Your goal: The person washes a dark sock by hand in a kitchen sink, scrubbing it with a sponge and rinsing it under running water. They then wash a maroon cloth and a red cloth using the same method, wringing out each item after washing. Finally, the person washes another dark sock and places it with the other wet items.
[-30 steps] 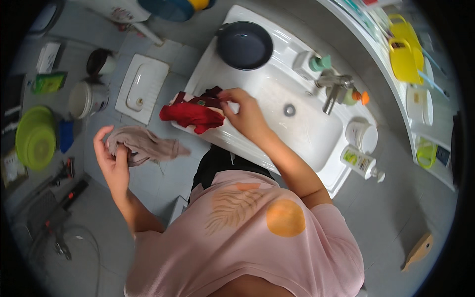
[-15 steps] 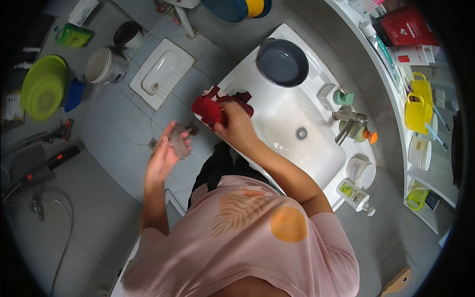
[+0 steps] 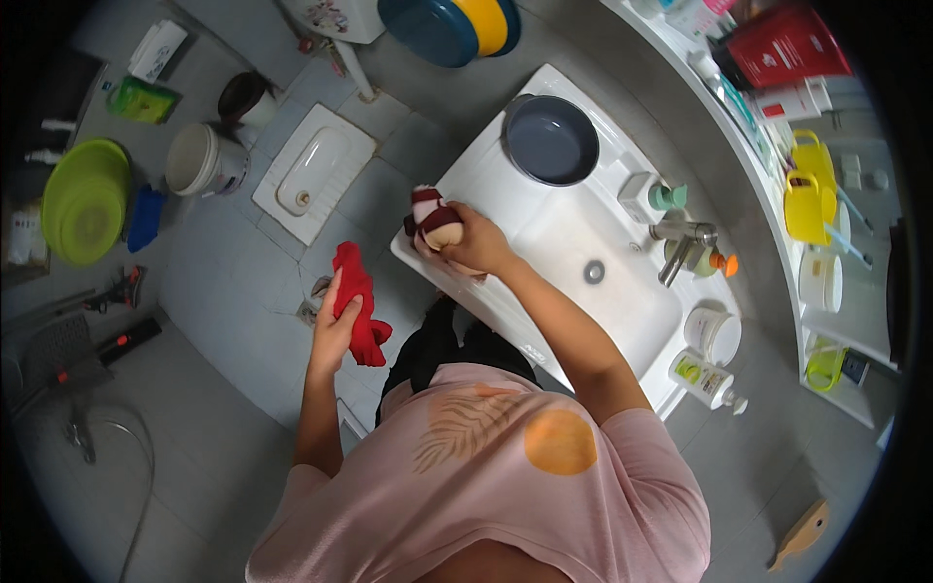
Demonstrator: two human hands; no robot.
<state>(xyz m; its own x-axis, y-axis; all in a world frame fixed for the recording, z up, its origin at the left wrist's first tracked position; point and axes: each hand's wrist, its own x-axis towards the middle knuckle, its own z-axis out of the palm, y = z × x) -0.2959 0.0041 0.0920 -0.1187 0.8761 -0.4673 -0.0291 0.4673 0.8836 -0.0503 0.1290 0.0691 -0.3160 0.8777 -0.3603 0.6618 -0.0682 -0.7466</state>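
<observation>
My left hand [image 3: 333, 330] is out past the left side of the washbasin, its fingers closed round a limp red cloth [image 3: 358, 303]. A small greyish-brown bit of fabric [image 3: 322, 286] shows behind those fingers, partly hidden. Over the basin's near left corner, my right hand [image 3: 478, 243] grips a bundle of dark red and cream cloth [image 3: 428, 216]; the kind of garment cannot be made out. This bundle is at the rim of the white washbasin [image 3: 549, 219], whose bowl has a drain in the middle.
A dark grey round basin [image 3: 552, 141] sits on the washbasin's far corner. Along the right edge are a soap dispenser [image 3: 646, 197], a metal tap [image 3: 685, 238], a white jar [image 3: 712, 335] and a pump bottle [image 3: 702, 379]. A squat toilet [image 3: 313, 173] lies in the floor at left.
The red cloth has gone from my right hand to my left. My right hand keeps the dark red and cream bundle, now more compact. The greyish-brown fabric is now mostly hidden.
</observation>
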